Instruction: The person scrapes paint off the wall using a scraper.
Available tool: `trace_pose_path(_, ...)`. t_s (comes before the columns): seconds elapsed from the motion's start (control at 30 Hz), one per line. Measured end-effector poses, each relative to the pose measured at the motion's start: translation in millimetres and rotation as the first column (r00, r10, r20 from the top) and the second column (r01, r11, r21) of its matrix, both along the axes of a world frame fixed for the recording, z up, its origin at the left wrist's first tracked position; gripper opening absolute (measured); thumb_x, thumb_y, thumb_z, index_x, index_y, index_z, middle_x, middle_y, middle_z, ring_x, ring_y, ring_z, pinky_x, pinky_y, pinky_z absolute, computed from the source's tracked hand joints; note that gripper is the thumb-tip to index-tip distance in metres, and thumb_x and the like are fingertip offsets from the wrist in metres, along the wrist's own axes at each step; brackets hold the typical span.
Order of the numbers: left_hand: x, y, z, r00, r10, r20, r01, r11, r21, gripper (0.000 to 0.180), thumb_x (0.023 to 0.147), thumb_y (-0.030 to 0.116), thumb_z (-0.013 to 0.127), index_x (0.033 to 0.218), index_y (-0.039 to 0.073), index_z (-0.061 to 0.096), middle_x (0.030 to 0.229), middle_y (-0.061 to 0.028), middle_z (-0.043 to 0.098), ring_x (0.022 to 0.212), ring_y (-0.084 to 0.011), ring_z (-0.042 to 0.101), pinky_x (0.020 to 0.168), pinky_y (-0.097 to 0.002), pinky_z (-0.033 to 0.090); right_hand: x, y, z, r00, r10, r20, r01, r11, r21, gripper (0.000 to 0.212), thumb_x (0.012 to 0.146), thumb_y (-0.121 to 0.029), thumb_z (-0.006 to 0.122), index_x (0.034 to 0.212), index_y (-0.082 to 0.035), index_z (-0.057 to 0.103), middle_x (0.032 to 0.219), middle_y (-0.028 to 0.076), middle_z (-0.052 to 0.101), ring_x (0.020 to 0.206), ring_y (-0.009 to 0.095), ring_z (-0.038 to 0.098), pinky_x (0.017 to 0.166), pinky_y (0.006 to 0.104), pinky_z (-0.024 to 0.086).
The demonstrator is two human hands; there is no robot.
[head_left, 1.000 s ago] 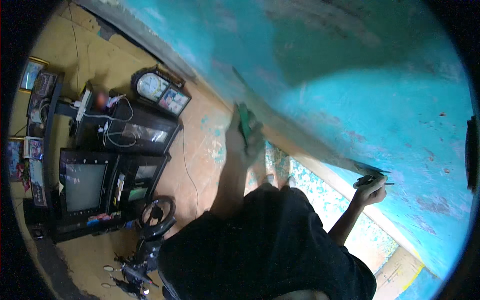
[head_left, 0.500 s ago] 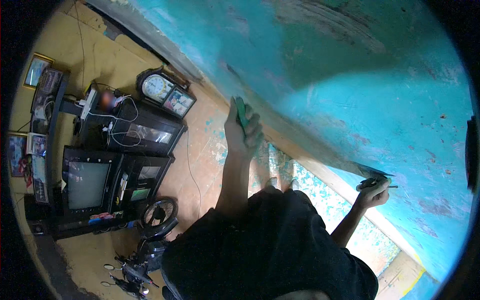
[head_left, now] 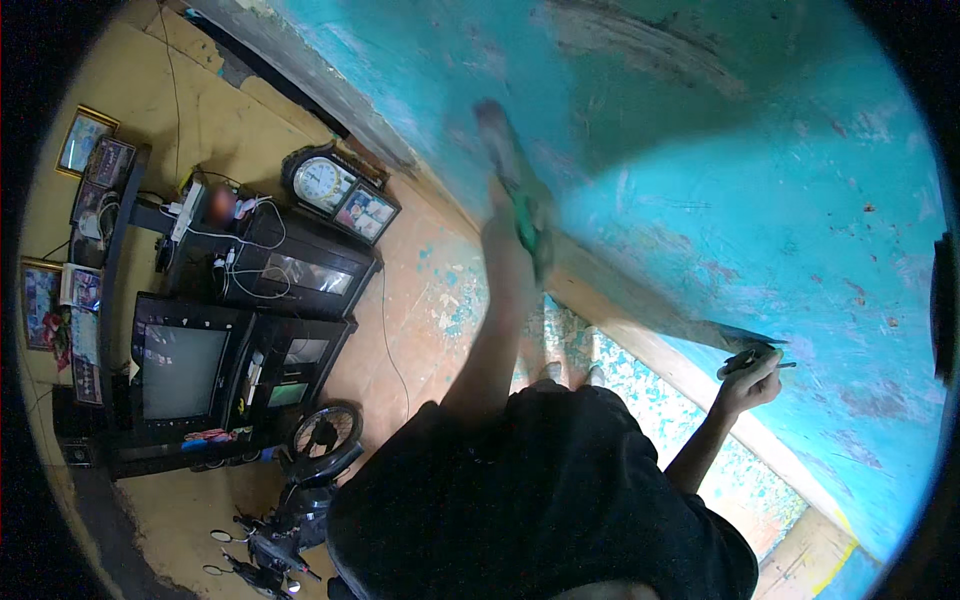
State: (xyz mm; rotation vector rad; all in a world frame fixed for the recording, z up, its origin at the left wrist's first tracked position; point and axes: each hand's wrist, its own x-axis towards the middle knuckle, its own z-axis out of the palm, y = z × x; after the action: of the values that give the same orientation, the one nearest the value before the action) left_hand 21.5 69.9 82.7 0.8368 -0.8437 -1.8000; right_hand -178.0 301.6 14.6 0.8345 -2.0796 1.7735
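Observation:
My left hand (head_left: 508,190) is stretched out along the turquoise painted wall (head_left: 700,180), closed around a green-handled tool (head_left: 527,225); the hand is motion-blurred. My right hand (head_left: 748,378) is lower at the right, pressed against the same wall and gripping a dark, thin tool (head_left: 745,355) whose tip points at a dark scraped patch (head_left: 720,335). My dark shirt (head_left: 530,500) fills the lower middle of the view.
A black cabinet with a television (head_left: 175,370) stands at the left, a clock (head_left: 322,182) and a framed photo (head_left: 365,212) on top. A toy motorcycle (head_left: 290,500) lies on the floor below. Flaked paint covers the floor by the wall's wooden base strip (head_left: 640,330).
My left hand has swept upward along the wall with the green tool, now blurred. My right hand has stayed at the same spot on the wall.

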Motion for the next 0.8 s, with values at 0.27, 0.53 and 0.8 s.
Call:
trace_pose_path(0.27,-15.4,39.9,-101.4,0.968,0.093,0.234,0.022,0.895,-0.445,0.038,0.104,0.030,0.041,0.079,0.005,0.053,0.054,0.0029,0.045,0.044,-0.0043,0.041,0.041,-0.0231,0.031,0.0,-0.8,-1.6,1.000,-0.016,-0.007,0.016,1.000,0.012,0.049,0.104,-0.029,0.036,0.070,-0.001,0.057,0.046,0.002,0.049,0.038,0.009,0.049,0.038,0.0241,0.034)
trace_pose_path(0.53,-9.4,58.6,-73.5,0.900,-0.018,0.435,0.279,0.792,-0.543,0.024,0.098,0.017,0.054,0.090,-0.003,0.063,0.061,-0.0035,0.056,0.055,-0.0068,0.052,0.049,-0.0276,0.040,4.7,5.7,5.1,0.960,0.071,0.270,-0.033,0.989,-0.141,0.048,0.104,-0.034,0.040,0.075,0.001,0.056,0.048,0.002,0.046,0.037,0.008,0.043,0.036,0.0231,0.030)
trace_pose_path(0.8,-11.7,59.4,-40.3,0.845,-0.060,0.531,0.438,0.648,-0.624,0.028,0.099,0.020,0.053,0.090,-0.004,0.063,0.061,-0.0046,0.057,0.057,-0.0068,0.053,0.053,-0.0256,0.042,14.0,21.2,13.3,0.950,0.014,0.313,0.075,0.960,-0.270,0.046,0.104,-0.033,0.041,0.072,-0.002,0.051,0.050,0.003,0.045,0.037,0.009,0.041,0.034,0.0231,0.031)
